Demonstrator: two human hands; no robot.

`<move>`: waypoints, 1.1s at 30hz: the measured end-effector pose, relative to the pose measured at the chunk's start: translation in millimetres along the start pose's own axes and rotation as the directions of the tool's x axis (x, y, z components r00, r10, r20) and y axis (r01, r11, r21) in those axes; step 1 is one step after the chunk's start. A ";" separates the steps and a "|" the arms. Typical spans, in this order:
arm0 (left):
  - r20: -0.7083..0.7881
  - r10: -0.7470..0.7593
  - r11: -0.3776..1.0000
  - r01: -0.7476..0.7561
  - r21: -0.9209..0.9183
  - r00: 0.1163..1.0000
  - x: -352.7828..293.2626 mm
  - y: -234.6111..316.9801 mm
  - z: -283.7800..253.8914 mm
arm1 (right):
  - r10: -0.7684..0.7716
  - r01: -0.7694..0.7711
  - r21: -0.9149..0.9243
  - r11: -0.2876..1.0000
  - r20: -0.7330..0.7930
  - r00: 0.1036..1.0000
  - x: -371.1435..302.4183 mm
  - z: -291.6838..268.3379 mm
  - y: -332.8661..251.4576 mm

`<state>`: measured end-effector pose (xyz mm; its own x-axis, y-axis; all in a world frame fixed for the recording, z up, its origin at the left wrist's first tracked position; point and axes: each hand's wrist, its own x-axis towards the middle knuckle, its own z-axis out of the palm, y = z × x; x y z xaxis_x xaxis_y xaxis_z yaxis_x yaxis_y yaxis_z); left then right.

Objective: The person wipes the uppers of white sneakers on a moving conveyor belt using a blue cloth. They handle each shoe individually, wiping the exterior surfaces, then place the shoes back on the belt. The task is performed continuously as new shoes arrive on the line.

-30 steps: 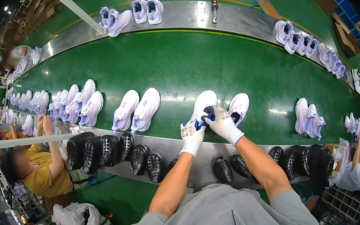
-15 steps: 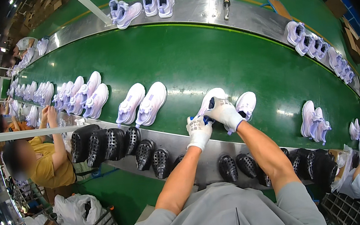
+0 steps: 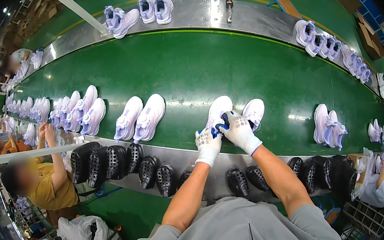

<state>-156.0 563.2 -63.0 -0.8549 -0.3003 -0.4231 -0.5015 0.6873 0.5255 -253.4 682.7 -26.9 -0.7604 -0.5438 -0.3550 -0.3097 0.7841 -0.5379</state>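
Left hand (image 3: pixel 209 144) and right hand (image 3: pixel 236 128) meet at a white shoe (image 3: pixel 219 107)

Both wear white gloves with blue-and-black fingertips, and the fingers curl in together at the shoe's near end; what they pinch, if anything, cannot be told (the gloves hide it). The shoe lies on the green surface (image 3: pixel 186 73), toe pointing away from the person. Just to its right sits a second white shoe (image 3: pixel 254 109). Black perforated forms (image 3: pixel 166 180) line the metal ledge (image 3: pixel 216 162) nearer the body.
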 end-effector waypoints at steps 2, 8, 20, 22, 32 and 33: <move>0.006 0.003 1.000 -0.003 0.030 1.000 -1.7 1.3 -2.6 | -0.058 0.059 0.016 0.998 -0.071 0.996 -1.9 6.5 2.9; -0.002 -0.054 0.999 0.054 0.001 0.999 10.1 -16.5 15.9 | 0.021 -0.013 -0.103 0.995 0.076 0.997 10.6 5.1 -16.8; -0.445 0.010 0.989 0.058 0.139 0.896 -11.5 33.3 -44.8 | 0.036 -0.023 0.040 0.999 -0.381 0.924 -68.0 -75.0 49.6; -0.386 0.074 0.983 -0.003 0.181 0.920 1.0 23.0 -28.1 | -0.024 0.012 -0.050 0.999 -0.249 0.968 -56.1 -78.7 63.5; -0.355 0.183 0.922 -0.035 0.386 0.917 -23.5 58.5 -42.6 | -0.357 0.385 -0.075 0.920 0.247 0.901 -1.9 -108.2 76.2; -0.298 0.287 0.913 -0.165 0.374 0.910 -33.5 64.0 -31.2 | -0.359 0.384 -0.047 0.922 0.269 0.894 1.6 -107.6 76.2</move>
<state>-163.5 596.7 7.8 -0.9617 -0.2737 -0.0143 -0.2670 0.9240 0.2736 -339.6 773.7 13.9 -0.4149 -0.8479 -0.3300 -0.6043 0.5280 -0.5967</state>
